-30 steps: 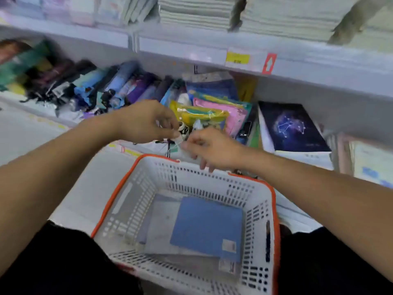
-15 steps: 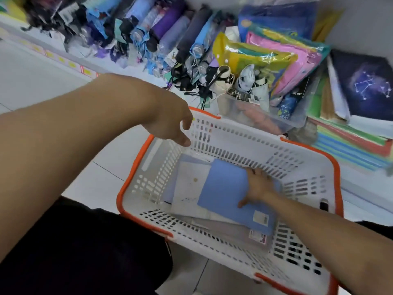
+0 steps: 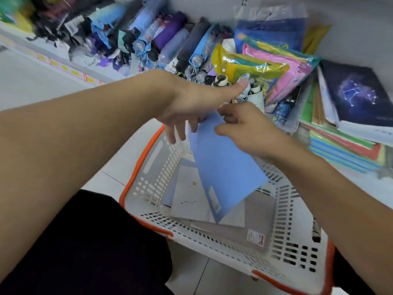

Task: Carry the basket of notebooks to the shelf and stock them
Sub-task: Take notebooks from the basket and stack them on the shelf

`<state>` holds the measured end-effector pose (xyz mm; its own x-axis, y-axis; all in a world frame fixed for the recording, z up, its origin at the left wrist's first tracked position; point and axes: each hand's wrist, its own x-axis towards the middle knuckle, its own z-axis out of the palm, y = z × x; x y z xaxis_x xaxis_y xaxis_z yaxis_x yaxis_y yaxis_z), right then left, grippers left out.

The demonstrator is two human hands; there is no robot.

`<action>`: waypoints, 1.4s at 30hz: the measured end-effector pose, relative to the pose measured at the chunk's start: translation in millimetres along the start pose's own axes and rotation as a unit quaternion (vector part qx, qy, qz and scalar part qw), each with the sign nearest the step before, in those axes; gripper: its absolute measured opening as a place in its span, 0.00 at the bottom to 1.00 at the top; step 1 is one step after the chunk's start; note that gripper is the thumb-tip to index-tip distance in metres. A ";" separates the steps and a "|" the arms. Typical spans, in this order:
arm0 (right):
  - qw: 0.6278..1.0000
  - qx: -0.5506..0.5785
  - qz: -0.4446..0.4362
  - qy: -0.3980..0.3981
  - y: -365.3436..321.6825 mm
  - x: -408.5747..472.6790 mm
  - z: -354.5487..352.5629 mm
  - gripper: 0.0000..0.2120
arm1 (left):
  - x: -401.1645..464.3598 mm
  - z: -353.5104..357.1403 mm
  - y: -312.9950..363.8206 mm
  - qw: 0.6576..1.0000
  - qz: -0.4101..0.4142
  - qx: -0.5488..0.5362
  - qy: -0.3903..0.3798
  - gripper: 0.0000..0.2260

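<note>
your right hand (image 3: 251,130) reaches in from the right, its fingers (image 3: 230,119) pinching the top edge of the thin light-blue notebook (image 3: 223,167). your left hand (image 3: 191,105) angles down from the left, thumb stretched out, fingers (image 3: 174,133) loosely spread and touching the notebook's upper left corner. the notebook hangs tilted over the white slotted plastic basket with orange rim (image 3: 153,165), its lower corner dipping among the grey notebooks (image 3: 251,222) lying flat inside. the basket sits on the floor just before the low shelf.

No legible txt; sticker (image 3: 255,239) on grey notebook (image 3: 253,222) too blurred.
</note>
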<state>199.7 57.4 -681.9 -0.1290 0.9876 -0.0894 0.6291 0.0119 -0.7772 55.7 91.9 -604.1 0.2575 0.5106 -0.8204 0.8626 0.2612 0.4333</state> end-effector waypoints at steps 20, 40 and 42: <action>0.921 -0.229 0.268 -0.164 234.3 -15.3 121.6 0.64 | 18.4 -43.0 -50.5 0.975 0.026 0.021 0.219 0.15; 0.937 0.329 0.090 -0.069 76.9 -31.7 -108.7 0.18 | -6.8 -90.2 -53.7 0.922 0.048 -0.105 0.370 0.10; 0.896 0.441 0.060 -0.015 56.5 -34.4 -117.8 0.10 | -14.0 -96.7 -56.9 0.908 0.057 -0.123 0.397 0.13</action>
<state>330.0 42.5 -649.4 -0.1302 0.9689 -0.2107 -0.2075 -0.2344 -0.9497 -39.2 149.1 -581.2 -0.1404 0.9500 -0.2788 0.7018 0.2941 0.6488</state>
